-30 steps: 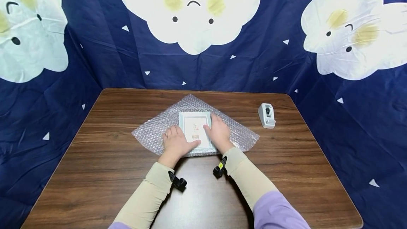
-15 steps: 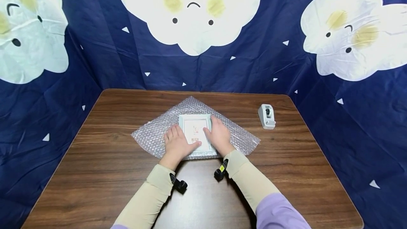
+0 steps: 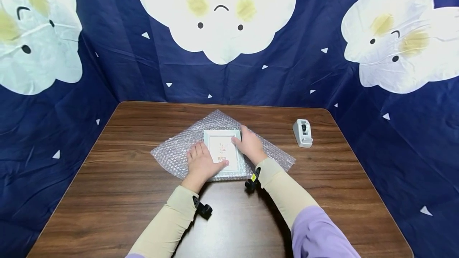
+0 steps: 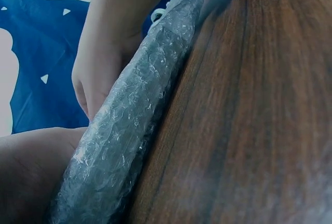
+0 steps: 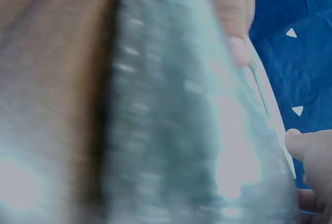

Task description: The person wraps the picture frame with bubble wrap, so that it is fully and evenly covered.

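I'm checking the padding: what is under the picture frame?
Bubble wrap spreads out from under the picture frame, over the wooden table. The stretch directly beneath the frame is covered and cannot be seen.

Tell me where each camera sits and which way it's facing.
Head: worn on the head, looking forward and down at the table, frame and bubble wrap; left hand, right hand and sleeves show.
Left wrist: worn there, facing rightward along the wrap's near edge; left hand low, right hand above.
Right wrist: worn there, blurred, facing leftward along that edge; left hand above, right hand at lower right.
Shared: both wrist views show bubble wrap, table and both hands.
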Tool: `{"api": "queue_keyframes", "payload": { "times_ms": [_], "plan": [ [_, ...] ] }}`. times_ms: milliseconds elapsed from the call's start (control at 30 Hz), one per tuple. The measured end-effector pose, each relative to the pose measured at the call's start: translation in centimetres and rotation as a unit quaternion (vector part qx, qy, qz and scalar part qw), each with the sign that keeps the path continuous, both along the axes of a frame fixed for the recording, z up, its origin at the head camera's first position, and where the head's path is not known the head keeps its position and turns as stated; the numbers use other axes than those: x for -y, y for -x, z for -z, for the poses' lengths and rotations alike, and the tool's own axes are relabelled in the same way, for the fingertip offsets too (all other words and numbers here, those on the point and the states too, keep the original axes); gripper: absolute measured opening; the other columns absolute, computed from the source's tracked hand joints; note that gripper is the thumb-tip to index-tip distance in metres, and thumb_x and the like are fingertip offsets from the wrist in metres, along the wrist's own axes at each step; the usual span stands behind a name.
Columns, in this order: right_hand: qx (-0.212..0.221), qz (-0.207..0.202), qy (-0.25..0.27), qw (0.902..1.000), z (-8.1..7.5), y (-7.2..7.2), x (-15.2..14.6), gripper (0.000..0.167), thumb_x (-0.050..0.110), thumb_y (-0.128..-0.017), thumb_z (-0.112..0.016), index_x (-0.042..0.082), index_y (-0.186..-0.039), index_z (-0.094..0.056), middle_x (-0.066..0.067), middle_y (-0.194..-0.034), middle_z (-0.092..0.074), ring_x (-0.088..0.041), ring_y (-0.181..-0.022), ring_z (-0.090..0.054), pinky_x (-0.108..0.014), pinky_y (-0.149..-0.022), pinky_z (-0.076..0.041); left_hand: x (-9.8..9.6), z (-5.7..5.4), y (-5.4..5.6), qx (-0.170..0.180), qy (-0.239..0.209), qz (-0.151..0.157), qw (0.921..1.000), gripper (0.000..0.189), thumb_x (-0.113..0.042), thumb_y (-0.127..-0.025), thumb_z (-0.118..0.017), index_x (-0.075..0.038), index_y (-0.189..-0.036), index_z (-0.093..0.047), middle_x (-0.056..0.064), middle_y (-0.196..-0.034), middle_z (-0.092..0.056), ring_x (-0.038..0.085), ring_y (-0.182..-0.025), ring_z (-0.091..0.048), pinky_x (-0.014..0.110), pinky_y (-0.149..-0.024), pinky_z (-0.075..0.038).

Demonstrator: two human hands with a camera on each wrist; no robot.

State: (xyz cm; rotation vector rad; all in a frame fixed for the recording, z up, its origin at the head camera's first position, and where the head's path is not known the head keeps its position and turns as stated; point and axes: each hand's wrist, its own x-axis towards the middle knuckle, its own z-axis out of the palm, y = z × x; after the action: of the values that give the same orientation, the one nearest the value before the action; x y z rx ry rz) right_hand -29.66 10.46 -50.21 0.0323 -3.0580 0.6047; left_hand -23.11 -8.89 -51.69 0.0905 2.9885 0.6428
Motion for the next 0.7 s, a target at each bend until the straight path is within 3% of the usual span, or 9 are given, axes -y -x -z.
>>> {"api": "queue_keyframes", "payload": {
  "times_ms": [300, 500, 700],
  "plan": [
    [-0.017, 0.0, 0.039, 0.9991, -0.7, 2.4, -1.1, 0.058, 0.044, -0.098, -0.063, 0.008, -0.143, -0.054, -0.018, -0.134, -0.062, -0.04, -0.124, -0.056, -0.054, -0.1, -0.047, 0.0, 0.5, 0.0, -0.001, 0.008, -0.006, 1.0, 0.133, -0.081, -0.076, -0.062, 0.014, -0.155, -0.012, 0.035, -0.16, -0.016, 0.049, -0.15, -0.012, 0.063, -0.12, -0.009],
    [0.002, -0.001, 0.061, 0.9981, -0.5, 3.9, -1.3, 0.057, 0.044, -0.099, -0.06, 0.005, -0.141, -0.054, -0.02, -0.133, -0.061, -0.04, -0.124, -0.056, -0.051, -0.104, -0.046, 0.1, 0.6, 0.0, -0.007, 0.003, -0.011, 0.9999, 0.134, -0.081, -0.075, -0.063, 0.013, -0.155, -0.013, 0.034, -0.161, -0.017, 0.049, -0.15, -0.013, 0.062, -0.12, -0.01],
    [0.02, 0.007, 0.05, 0.9985, -0.7, 4.8, -1.1, 0.058, 0.046, -0.098, -0.06, 0.005, -0.14, -0.055, -0.021, -0.135, -0.058, -0.042, -0.128, -0.051, -0.052, -0.106, -0.043, 0.0, 0.5, -0.1, -0.015, 0.003, -0.011, 0.9998, 0.134, -0.081, -0.074, -0.065, 0.013, -0.155, -0.015, 0.034, -0.16, -0.018, 0.049, -0.149, -0.015, 0.062, -0.12, -0.011]
  ]
}}
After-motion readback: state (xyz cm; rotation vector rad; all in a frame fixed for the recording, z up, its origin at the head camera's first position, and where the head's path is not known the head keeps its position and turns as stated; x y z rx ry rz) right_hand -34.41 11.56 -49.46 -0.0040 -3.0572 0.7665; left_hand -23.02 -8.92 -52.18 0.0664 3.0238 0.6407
